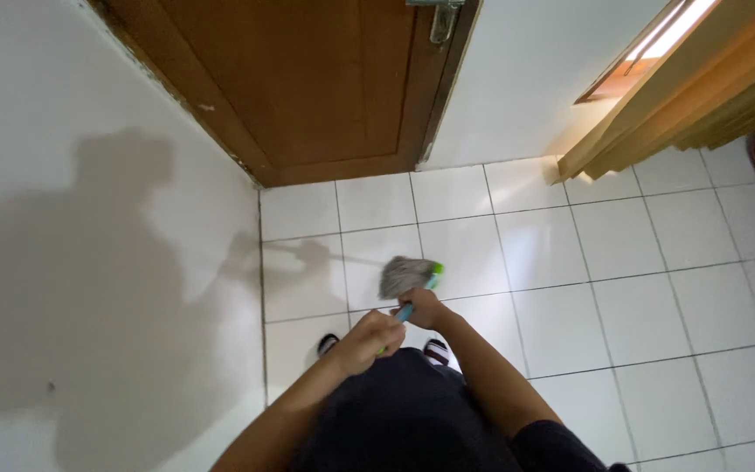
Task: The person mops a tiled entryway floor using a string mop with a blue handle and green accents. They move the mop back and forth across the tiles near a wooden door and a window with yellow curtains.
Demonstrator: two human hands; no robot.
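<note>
A mop with a grey string head point(405, 275) and a green collar rests on the white tiled floor point(622, 288) just in front of my feet. Its blue-green handle point(404, 313) runs back toward me. My left hand point(369, 339) is wrapped around the handle's near part. My right hand point(425, 308) grips the handle a little farther down, close to the mop head. Both arms reach out over my dark clothing.
A brown wooden door point(308, 87) with a metal latch stands shut at the far end. A white wall point(89, 218) carrying my shadow runs along the left. A wooden frame point(657, 96) leans in from the upper right. My sandalled feet point(434, 351) stand on the tiles.
</note>
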